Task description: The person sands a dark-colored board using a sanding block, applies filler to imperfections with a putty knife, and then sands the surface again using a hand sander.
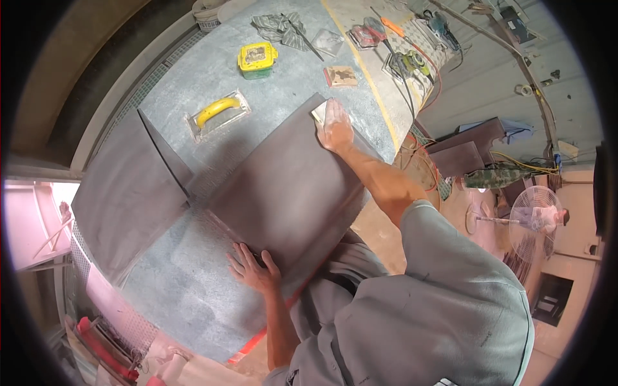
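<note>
A dark brown-grey panel (pixel 283 183) with a matte, dusty face lies at an angle on the blue-grey table. Close to its far right corner, my right hand (pixel 335 128) presses a pale flat pad (pixel 318 112) against the surface; the fingers lie along the pad and hide most of it. My left hand (pixel 256 269) rests at the panel's near left edge, fingers spread, with nothing visible in it. Left of this panel stands a second dark panel (pixel 129 193) with a raised, bent edge.
On the table (pixel 187 309) are a yellow-handled trowel-like tool (pixel 217 112), a yellow-lidded tub (pixel 257 59), a small brown block (pixel 341 76) and a crumpled striped cloth (pixel 280 31). Power tools with cables (pixel 409 64) lie far right. A fan (pixel 534 222) stands at right.
</note>
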`<state>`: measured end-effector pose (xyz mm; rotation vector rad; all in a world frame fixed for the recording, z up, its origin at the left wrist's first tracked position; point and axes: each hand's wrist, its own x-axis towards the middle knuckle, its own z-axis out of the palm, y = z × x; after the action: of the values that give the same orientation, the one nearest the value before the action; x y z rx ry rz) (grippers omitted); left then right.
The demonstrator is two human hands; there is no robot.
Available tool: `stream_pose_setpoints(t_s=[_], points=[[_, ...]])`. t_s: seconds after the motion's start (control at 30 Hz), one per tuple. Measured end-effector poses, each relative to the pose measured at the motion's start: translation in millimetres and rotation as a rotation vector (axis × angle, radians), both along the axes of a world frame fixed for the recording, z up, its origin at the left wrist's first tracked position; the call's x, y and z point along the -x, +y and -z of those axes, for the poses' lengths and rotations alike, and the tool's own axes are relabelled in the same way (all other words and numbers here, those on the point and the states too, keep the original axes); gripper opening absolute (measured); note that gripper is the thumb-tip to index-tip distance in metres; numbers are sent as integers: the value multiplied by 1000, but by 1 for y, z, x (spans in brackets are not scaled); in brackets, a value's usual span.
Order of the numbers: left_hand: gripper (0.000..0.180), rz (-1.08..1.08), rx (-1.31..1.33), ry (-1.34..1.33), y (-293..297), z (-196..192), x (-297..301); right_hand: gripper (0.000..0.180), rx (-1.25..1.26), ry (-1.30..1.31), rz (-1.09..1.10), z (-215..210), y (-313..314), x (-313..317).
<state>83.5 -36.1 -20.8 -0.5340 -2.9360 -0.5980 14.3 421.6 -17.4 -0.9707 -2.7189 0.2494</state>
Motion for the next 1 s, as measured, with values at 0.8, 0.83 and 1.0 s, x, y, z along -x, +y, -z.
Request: stream_pose_setpoints(t_s=[0.8, 0.83, 1.0], points=[[79, -349, -30, 75, 21, -9, -24, 77, -380, 21, -158, -73, 133, -102], [72, -466, -33, -94, 39, -28, -29, 79, -240, -110, -159, -49, 149, -108], [55, -973, -487, -586, 42, 23, -93, 88, 223, -203, -459, -21, 195, -117]])
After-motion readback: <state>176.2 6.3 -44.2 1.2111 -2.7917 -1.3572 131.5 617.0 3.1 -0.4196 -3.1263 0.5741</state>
